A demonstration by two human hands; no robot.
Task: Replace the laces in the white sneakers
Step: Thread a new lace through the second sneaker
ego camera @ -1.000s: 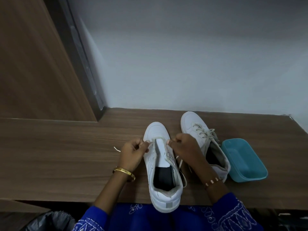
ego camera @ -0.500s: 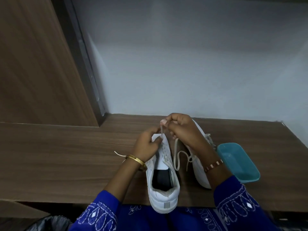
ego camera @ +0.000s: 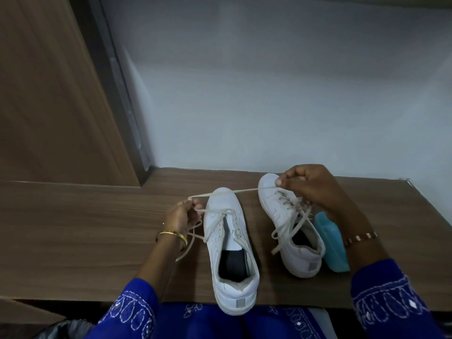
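Pinching the lace (ego camera: 221, 193) taut across the near sneaker's (ego camera: 228, 243) toe, both hands are gripping its ends, left hand (ego camera: 182, 215) nearer the eyelets.

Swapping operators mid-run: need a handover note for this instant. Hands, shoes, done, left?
Left hand pinches one part of the lace beside the near sneaker; right hand pinches the other, stretched over its toe.
Both sneakers stand on the wooden table; the far sneaker is laced, ends loose. Blue tray sits to its right, partly hidden.
Done: the lace seems to run only through the near sneaker's front eyelets.
Left: lace the remaining eyelets; tie both.
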